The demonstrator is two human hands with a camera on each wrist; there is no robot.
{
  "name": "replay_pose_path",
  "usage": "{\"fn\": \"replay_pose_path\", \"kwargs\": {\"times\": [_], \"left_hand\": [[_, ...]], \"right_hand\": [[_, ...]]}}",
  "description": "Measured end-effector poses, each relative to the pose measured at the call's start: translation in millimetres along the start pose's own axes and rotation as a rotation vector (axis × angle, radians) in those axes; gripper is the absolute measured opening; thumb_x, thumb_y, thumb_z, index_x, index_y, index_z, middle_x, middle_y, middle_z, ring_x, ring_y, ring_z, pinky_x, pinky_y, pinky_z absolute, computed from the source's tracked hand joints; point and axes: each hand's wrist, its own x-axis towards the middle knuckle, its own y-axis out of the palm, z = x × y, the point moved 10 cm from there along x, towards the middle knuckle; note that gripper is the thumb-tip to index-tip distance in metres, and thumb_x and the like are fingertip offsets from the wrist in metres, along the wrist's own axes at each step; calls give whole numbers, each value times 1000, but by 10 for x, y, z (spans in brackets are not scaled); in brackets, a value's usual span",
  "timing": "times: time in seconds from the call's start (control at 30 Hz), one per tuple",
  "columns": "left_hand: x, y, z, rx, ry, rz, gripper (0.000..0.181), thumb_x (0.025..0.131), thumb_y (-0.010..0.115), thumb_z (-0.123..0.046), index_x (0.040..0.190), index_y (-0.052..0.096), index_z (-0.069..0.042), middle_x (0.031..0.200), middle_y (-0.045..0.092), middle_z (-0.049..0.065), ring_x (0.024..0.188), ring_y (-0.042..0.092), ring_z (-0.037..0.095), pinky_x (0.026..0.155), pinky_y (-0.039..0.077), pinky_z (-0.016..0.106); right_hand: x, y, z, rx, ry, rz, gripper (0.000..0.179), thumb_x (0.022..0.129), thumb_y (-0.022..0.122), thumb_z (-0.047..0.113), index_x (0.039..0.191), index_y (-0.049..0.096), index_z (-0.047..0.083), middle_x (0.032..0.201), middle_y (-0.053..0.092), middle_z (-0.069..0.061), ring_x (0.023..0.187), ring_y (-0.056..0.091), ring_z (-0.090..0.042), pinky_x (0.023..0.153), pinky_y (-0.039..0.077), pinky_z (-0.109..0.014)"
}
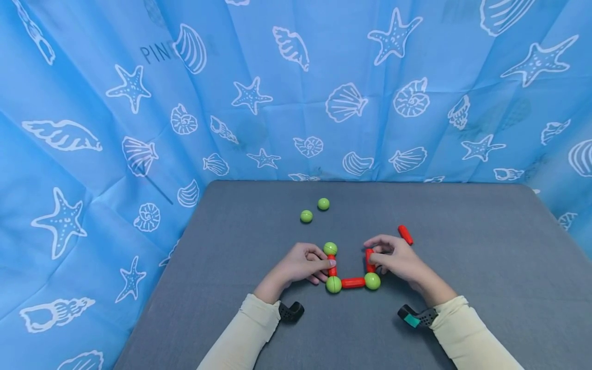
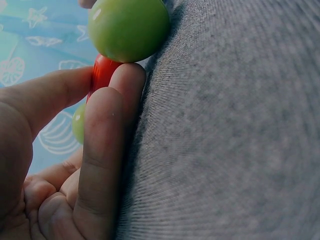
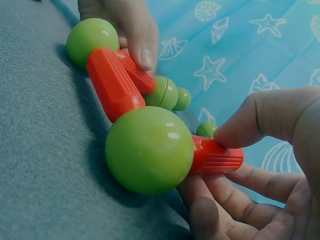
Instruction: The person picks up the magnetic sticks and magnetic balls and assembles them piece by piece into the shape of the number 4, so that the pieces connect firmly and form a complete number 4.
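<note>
On the grey table lies a U-shaped chain of red rods and green balls. My left hand pinches the left red rod between thumb and fingers; a green ball caps its far end and another green ball joins its near end. A red rod runs across the front to the right corner ball. My right hand pinches the right red rod, whose near end meets that corner ball. Its far end carries no ball.
Two loose green balls, one nearer and one farther, lie beyond the chain. A loose red rod lies just past my right hand. A blue shell-print curtain hangs behind the table.
</note>
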Motion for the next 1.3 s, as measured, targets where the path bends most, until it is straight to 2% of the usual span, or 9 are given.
{"fn": "replay_pose_path", "kwargs": {"times": [0.17,0.53,0.67,0.9,1.3], "left_hand": [[-6,10,6,-1,-7,3,23,95,84,-28,104,74,-9,86,80,9,70,77,16,60,63,30],[-6,6,0,2,-11,3,24,95,84,-29,104,74,-9,87,80,9,71,77,17,61,63,31],[2,-2,6,2,-4,2,25,94,84,-30,104,73,-9,88,80,9,71,77,17,61,63,31],[9,-9,22,10,-14,-9,27,93,85,-31,103,73,-10,88,80,9,71,77,17,61,63,32],[5,-10,17,13,-22,-11,26,94,85,-32,104,73,-10,88,81,8,70,77,16,61,63,31]], "right_hand": [[-3,-29,-35,22,18,0,41,98,68,9,136,61,-5,103,69,-11,86,65,-19,71,61,-34],[14,-27,-117,168,33,100,42,100,63,9,136,57,-12,100,72,-4,86,67,-14,76,62,-32],[21,-24,-121,172,31,97,42,101,65,10,135,58,-12,101,71,-4,85,66,-13,77,63,-31],[43,-8,-140,100,17,99,42,102,70,16,135,62,-9,103,73,-6,89,66,-12,76,62,-31],[53,1,-159,107,41,87,41,103,70,20,133,63,-7,100,72,-4,89,68,-15,74,62,-33]]}}
